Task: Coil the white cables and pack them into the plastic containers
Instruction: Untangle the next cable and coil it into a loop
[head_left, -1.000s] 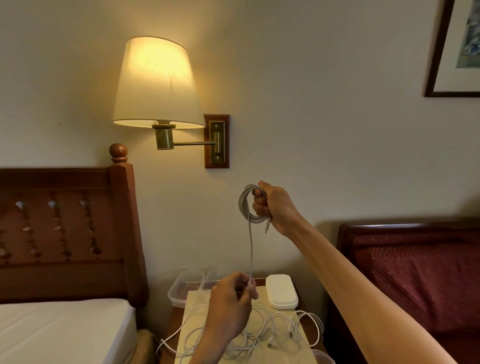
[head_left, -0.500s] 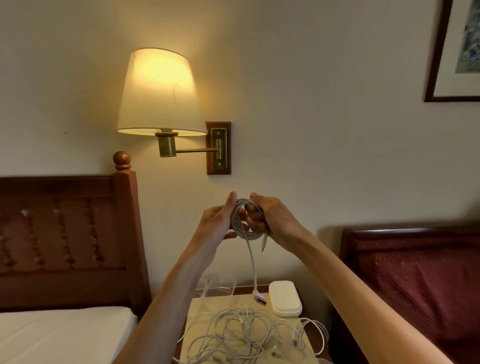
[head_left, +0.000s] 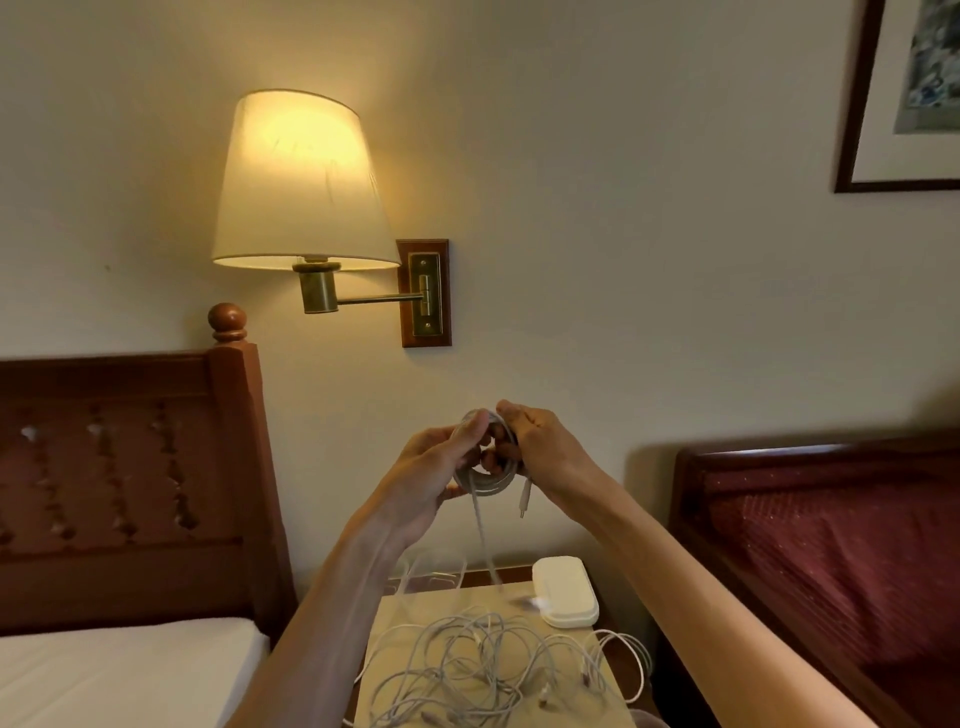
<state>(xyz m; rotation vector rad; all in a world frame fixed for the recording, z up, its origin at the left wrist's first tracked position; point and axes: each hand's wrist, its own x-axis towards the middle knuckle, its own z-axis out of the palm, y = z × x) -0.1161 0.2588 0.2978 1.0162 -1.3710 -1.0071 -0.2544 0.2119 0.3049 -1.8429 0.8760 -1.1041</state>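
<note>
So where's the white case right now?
In the head view, the white case lies low and right of centre on the far right corner of the nightstand, just behind the cable tangle and below the right hand.

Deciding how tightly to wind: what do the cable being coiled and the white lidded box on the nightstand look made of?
Coiled cable: looks like matte white plastic or rubber sheathing; it bends in tight smooth loops. White box: seemingly hard, smooth plastic; rounded corners, soft sheen.
</note>
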